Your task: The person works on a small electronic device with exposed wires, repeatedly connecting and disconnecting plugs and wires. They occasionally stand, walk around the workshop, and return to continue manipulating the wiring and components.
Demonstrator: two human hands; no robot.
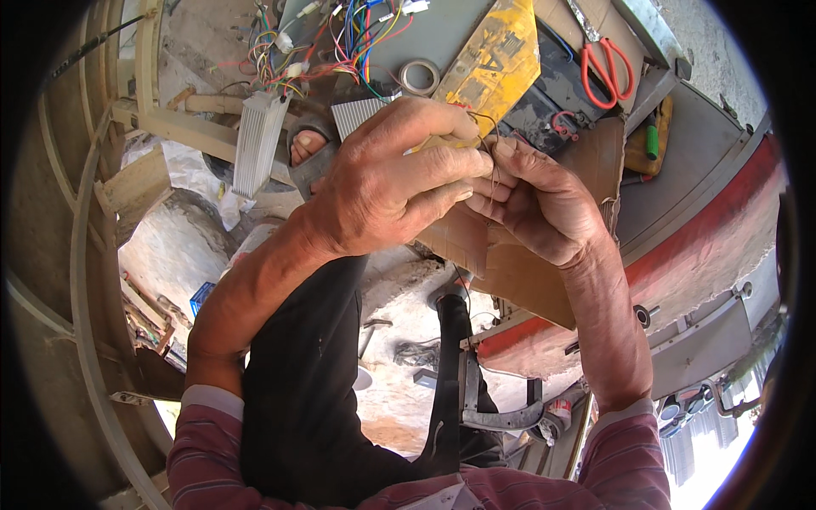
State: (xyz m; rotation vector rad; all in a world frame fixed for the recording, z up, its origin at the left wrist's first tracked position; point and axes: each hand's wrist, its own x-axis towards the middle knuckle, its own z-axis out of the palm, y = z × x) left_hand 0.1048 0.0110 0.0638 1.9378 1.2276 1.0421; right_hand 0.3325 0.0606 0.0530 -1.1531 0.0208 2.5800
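Observation:
My left hand [391, 174] and my right hand [548, 200] meet at the upper middle of the head view, both with fingers closed in a pinch. Between the fingertips runs a thin dark wire [496, 127], which loops up above the right thumb. Its ends are partly hidden by the fingers. Just behind the hands lie a yellow metal plate [491, 59] with dark markings and a grey roll of tape [419, 77]. Below the right hand, a brown cardboard flap [531, 285] hangs down.
Red-handled scissors [608, 75] and a green-handled tool [652, 141] lie at upper right. Bundled coloured wires [361, 38] run to a finned metal box [259, 144] at upper left. A metal frame [81, 212] stands along the left. A hammer [371, 334] lies on the ground.

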